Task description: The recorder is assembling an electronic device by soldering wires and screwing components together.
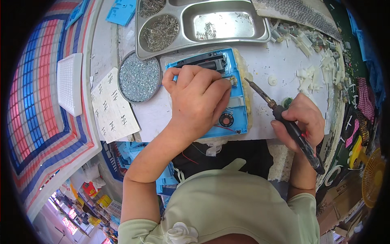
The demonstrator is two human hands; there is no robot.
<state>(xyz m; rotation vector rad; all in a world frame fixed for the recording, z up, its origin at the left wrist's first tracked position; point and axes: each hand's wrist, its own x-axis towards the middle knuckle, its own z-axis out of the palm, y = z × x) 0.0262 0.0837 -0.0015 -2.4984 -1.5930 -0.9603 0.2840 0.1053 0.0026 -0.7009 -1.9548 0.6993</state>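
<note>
My left hand (197, 99) lies over a blue plastic housing (242, 118), its fingers bent down into it. The fingertips are hidden, so what they pinch does not show. Inside the housing are a black part (209, 65) along the far side, a small metal piece (232, 81) beside my fingers and a round black speaker (226, 119) at the near right. Thin red and green wires hang off its near edge. To the right, my right hand (304, 120) grips a black-handled soldering iron (280, 114). Its tip points up and left, just apart from the housing's right side.
A metal compartment tray (185, 40) with small springs stands behind the housing. Left of it is a round dish (159, 73) of small screws, beside handwritten paper (107, 107). White plastic parts (310, 79) lie scattered at right. A yellow fan (373, 177) stands at far right.
</note>
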